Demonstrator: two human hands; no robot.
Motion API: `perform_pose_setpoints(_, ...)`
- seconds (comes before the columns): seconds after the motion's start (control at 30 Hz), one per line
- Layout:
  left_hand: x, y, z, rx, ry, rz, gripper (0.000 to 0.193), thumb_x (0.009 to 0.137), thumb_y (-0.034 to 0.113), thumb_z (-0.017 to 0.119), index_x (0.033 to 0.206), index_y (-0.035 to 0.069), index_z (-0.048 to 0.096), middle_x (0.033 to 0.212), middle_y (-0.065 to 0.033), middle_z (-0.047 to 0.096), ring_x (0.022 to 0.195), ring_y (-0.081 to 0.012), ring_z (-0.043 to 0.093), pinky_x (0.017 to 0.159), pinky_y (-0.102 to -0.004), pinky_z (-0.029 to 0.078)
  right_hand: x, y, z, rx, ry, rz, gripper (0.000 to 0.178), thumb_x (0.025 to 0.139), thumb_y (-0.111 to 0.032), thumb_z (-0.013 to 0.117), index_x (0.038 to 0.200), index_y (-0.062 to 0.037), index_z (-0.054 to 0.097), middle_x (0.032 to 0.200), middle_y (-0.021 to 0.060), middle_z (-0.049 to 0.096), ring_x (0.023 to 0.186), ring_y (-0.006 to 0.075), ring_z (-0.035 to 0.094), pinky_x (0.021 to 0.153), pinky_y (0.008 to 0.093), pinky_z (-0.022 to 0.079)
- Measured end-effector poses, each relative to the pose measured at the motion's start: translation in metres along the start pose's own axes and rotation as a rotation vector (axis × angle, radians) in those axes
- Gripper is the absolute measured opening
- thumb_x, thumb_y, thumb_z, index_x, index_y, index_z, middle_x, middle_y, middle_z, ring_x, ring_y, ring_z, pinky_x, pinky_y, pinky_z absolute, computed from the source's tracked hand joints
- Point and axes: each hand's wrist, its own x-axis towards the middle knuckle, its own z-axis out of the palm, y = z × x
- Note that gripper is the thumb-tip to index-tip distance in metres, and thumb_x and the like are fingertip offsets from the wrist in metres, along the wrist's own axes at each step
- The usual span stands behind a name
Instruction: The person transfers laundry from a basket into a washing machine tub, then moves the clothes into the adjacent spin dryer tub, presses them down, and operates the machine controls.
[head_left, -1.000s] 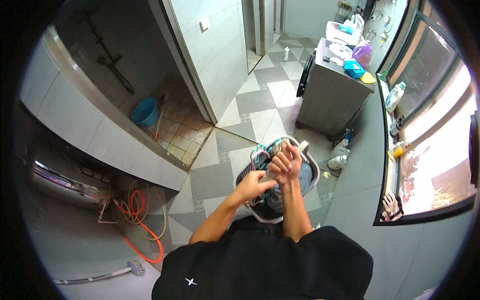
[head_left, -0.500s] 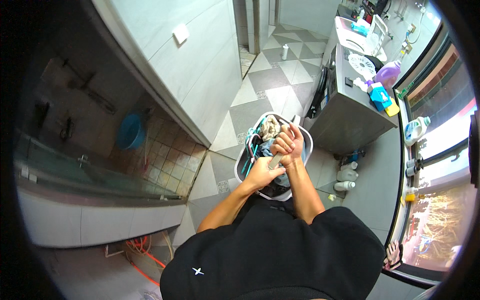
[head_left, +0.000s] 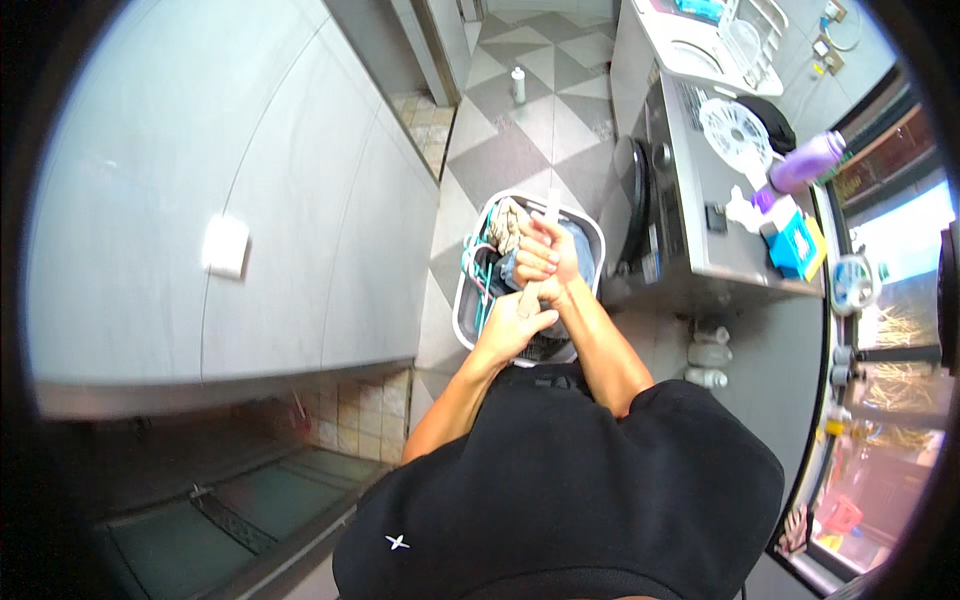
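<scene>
My left hand [head_left: 512, 325] is closed at my right wrist, its fingers around a pale band there that is mostly covered. Just above it, my right hand [head_left: 548, 257] is raised with its fingers curled in; whether anything is inside them is hidden. Both hands are over a white-rimmed laundry basket [head_left: 598, 245] standing on the floor in front of me. Inside lie a beige patterned cloth [head_left: 505, 226], blue clothing [head_left: 578, 248] and darker pieces. Teal hangers [head_left: 472, 258] poke out along its left side.
A dark grey front-loading washing machine [head_left: 690, 215] stands right of the basket, bearing a purple bottle [head_left: 808, 162], a blue box [head_left: 795, 245] and a white perforated disc [head_left: 736, 135]. White bottles [head_left: 708, 355] stand beside it. Farther off is another white bottle [head_left: 518, 86]. A tiled wall [head_left: 290, 200] rises at left.
My view has turned left, bringing the tiled wall closer. Both hands stay together over the basket, and the band at my right wrist is now more covered by my left hand.
</scene>
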Motion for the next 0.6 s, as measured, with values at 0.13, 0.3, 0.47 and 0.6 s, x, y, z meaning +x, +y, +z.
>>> perform_pose_setpoints(0.13, 0.12, 0.044, -0.028, 0.201, 0.02, 0.151, 0.022, 0.086, 0.014, 0.076, 0.099, -0.002, 0.069, 0.076, 0.0043, 0.056, 0.07, -0.0033, 0.047, 0.061, -0.0221, 0.039, 0.078, -0.1, -0.002, 0.012, -0.012, -0.039, 0.044, 0.106, -0.031, 0.042, 0.066, -0.0138, 0.041, 0.044, -0.0043, 0.032, 0.037, 0.008, 0.03, 0.036, 0.0223, 0.026)
perform_pose_setpoints(0.3, 0.278, 0.125, -0.057, 0.326, -0.007, 0.17, 0.02, 0.085, 0.016, 0.079, 0.079, 0.004, 0.063, 0.069, 0.0074, 0.051, 0.064, -0.0039, 0.043, 0.057, -0.0242, 0.037, 0.165, -0.238, 0.032, -0.213, 0.311, -0.218, 0.031, 0.103, -0.033, 0.052, 0.081, -0.011, 0.054, 0.056, -0.0012, 0.046, 0.046, 0.0107, 0.041, 0.044, 0.0239, 0.037)
perform_pose_setpoints(0.47, 0.441, 0.194, -0.095, 0.507, -0.067, 0.226, 0.024, 0.082, 0.022, 0.079, 0.081, 0.001, 0.067, 0.065, 0.0007, 0.059, 0.061, -0.008, 0.051, 0.057, -0.0292, 0.043, 0.206, -0.367, 0.068, -1.101, 0.967, -0.46, 0.036, 0.097, -0.036, 0.062, 0.116, -0.0056, 0.065, 0.104, 0.0104, 0.069, 0.091, 0.02, 0.067, 0.078, 0.0329, 0.056)
perform_pose_setpoints(0.6, 0.56, 0.23, -0.101, 0.494, -0.221, 0.199, 0.021, 0.084, 0.018, 0.077, 0.081, 0.0, 0.066, 0.07, 0.0041, 0.059, 0.065, -0.0058, 0.051, 0.06, -0.0259, 0.041, 0.216, -0.464, 0.075, -1.129, 1.109, -0.616, 0.054, 0.098, -0.043, 0.059, 0.129, 0.0011, 0.058, 0.116, 0.0147, 0.068, 0.104, 0.0226, 0.066, 0.087, 0.0398, 0.058)
